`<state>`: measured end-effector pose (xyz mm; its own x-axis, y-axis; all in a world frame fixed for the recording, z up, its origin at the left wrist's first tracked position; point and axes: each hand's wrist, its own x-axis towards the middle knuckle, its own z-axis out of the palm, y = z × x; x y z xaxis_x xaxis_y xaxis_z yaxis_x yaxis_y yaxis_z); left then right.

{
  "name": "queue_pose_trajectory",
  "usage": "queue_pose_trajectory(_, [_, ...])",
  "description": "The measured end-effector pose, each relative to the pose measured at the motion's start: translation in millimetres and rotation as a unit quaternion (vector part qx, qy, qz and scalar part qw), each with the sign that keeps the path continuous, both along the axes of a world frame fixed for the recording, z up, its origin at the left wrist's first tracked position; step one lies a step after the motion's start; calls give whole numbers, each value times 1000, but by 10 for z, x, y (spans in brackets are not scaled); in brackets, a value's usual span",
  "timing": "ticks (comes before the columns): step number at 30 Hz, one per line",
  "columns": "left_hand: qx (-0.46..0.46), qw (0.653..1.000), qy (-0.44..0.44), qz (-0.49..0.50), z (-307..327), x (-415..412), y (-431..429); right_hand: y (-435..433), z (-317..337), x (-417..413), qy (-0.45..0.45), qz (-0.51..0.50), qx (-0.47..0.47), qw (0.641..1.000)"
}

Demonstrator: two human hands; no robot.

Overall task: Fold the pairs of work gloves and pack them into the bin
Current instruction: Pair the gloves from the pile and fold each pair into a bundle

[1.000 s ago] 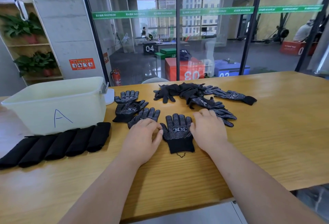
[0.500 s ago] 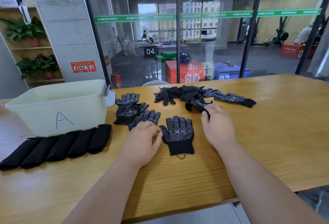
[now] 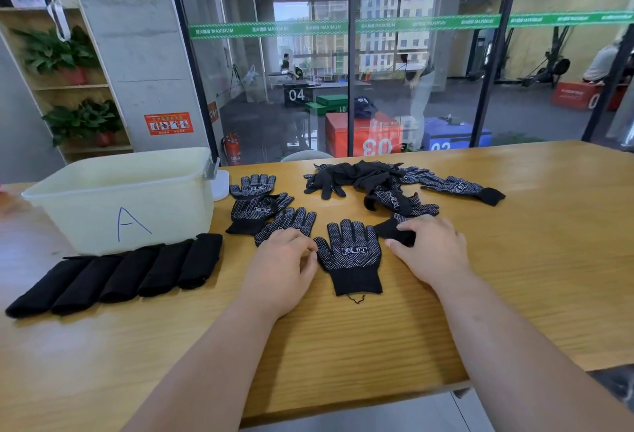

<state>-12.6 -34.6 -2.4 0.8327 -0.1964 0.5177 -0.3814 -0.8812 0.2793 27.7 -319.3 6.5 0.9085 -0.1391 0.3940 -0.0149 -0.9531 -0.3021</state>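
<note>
Right of loosely curled left hand, flat glove, right hand beside it pinching second glove

On my feed both forearms were bare right to the frame's edge; the left hand, right hand and fingers were ungloved.

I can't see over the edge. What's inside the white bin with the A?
The bin shows only its pale inner wall, no gloves above the rim. Its front wall hides the bottom. Five folded pairs lie outside, in front.
</note>
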Motion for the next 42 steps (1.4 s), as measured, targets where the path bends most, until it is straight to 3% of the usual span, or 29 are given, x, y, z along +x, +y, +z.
queue_pose_trajectory(4, [1,1000,3,5,-5,-4,9,26,26,2,-22,-34,-16,999])
queue_pose_trajectory(6, [3,1000,6,7,0,-1,9,18,72,-26,-95,12,74,993])
queue_pose_trajectory(8, [1,1000,10,9,4,4,8,21,129,-87,-171,113,220,954])
queue_pose_trajectory(10, [-3,1000,10,12,5,6,2,80,171,-158,-158,208,323,910])
queue_pose_trajectory(14, [-7,1000,5,20,8,-4,-2,189,223,-227,-75,253,394,881])
queue_pose_trajectory(19, [-3,1000,2,22,19,-7,4,185,220,-260,-46,276,362,889])
queue_pose_trajectory(23, [-10,1000,0,23,11,-11,-1,249,115,-254,47,321,165,931])
queue_pose_trajectory(27, [-15,1000,6,24,24,-4,-2,279,101,-179,29,287,69,955])
queue_pose_trajectory(29, [-14,1000,7,23,30,-5,-7,304,132,-193,1,301,116,946])
queue_pose_trajectory(32, [-20,1000,-2,19,21,14,-2,322,373,-250,-47,297,281,912])
queue_pose_trajectory(35, [-25,999,-7,19,19,35,-1,303,798,-254,19,273,393,878])
queue_pose_trajectory(38, [-29,999,-9,24,19,32,-1,283,1125,-148,74,245,414,873])
queue_pose_trajectory(42, [-28,998,-25,50,4,20,-4,375,1365,-29,48,243,403,881])
